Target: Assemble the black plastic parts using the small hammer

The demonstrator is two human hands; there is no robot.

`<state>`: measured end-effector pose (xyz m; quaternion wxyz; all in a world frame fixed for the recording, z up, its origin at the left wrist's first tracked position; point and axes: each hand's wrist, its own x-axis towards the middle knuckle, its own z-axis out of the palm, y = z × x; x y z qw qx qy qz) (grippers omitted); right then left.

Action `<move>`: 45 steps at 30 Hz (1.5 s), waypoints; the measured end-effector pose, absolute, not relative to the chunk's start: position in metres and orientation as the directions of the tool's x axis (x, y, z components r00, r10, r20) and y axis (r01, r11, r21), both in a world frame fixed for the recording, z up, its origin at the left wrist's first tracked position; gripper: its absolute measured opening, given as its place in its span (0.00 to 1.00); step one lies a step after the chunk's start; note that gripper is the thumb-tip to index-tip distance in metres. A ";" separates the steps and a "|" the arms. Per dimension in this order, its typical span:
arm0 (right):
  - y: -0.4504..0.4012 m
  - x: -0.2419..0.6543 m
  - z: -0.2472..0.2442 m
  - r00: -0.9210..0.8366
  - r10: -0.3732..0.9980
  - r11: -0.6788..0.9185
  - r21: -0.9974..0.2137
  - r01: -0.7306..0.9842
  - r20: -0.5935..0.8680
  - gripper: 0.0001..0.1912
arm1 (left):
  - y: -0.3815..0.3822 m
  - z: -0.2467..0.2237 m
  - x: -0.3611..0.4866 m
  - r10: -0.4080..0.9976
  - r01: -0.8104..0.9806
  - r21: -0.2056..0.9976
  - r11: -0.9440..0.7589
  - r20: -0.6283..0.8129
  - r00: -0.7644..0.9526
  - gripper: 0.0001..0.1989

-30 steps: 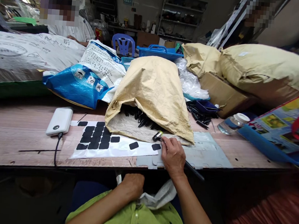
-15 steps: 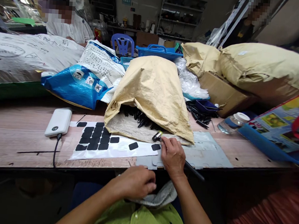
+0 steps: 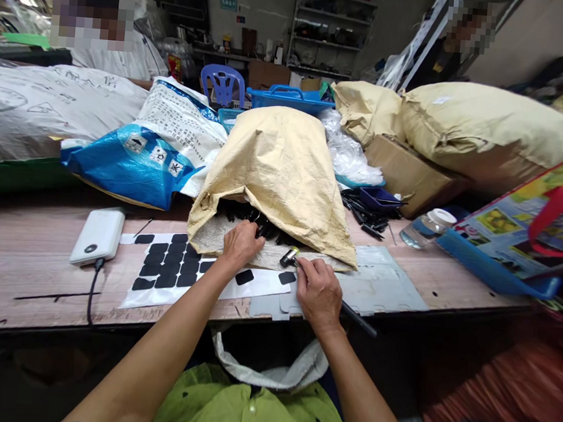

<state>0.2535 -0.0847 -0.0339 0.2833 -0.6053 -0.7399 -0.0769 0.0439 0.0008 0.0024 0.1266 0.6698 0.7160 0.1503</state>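
Wood-grained table [image 3: 30, 237] bears a creased sack [image 3: 278, 162] (paper, perhaps).

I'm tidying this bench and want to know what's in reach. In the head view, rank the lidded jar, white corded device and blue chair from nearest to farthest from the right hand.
From the right hand:
1. Lidded jar, right.
2. White corded device, left.
3. Blue chair, in the background.

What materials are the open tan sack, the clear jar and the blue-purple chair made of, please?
Open tan sack: matte, probably paper-faced or woven plastic; it holds sharp creases.
Clear jar: smooth, glass or plastic, I cannot tell; it is see-through.
Blue-purple chair: likely moulded plastic; even colour, cut-out back.
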 end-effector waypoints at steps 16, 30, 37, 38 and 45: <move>-0.083 0.253 -0.037 -0.104 0.853 0.240 -0.206 0.949 0.512 0.13 | -0.078 -0.017 0.022 0.954 0.679 0.672 -0.295 0.167 0.250 0.12; -0.083 0.254 -0.035 -0.103 0.859 0.234 -0.205 0.950 0.501 0.14 | -0.079 -0.025 0.024 0.967 0.644 0.722 -0.254 0.168 0.193 0.07; -0.083 0.255 -0.027 -0.104 0.861 0.335 -0.402 0.852 0.497 0.14 | -0.077 -0.025 0.023 0.971 0.628 0.741 -0.238 0.159 0.180 0.07; -0.086 0.253 -0.024 -0.099 0.859 0.359 -0.451 0.817 0.502 0.14 | -0.077 -0.025 0.024 0.971 0.628 0.741 -0.237 0.161 0.177 0.07; -0.106 0.230 0.004 -0.158 0.867 0.457 -0.630 0.628 0.472 0.15 | -0.079 -0.026 0.025 0.973 0.615 0.754 -0.231 0.174 0.152 0.06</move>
